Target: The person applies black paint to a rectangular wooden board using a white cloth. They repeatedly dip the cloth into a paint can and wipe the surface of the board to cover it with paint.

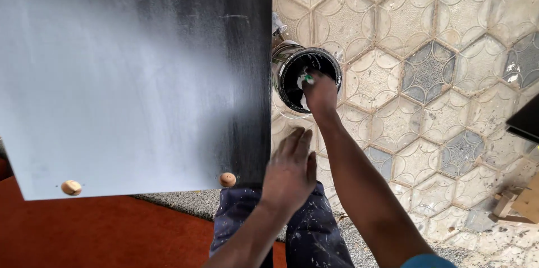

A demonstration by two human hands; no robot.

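My right hand (pixel 320 92) reaches down into an open metal paint can (pixel 289 71) standing on the tiled floor. It grips a small tool with a white and green handle (pixel 306 79), whose lower end is hidden inside the can. My left hand (pixel 291 168) hovers flat with fingers together near the lower right corner of a large board (pixel 123 71), and holds nothing. The board is dark with a white coat across its left and middle, fading to black at its right edge.
Two round wooden knobs (pixel 71 187) (pixel 227 179) sit along the board's near edge. Patterned hexagonal tiles (pixel 426 77) cover the floor. Wood scraps (pixel 514 200) lie at far right, a dark panel edge (pixel 525 125) above them. Reddish floor (pixel 84 228) at lower left; my paint-spattered trousers (pixel 303 234).
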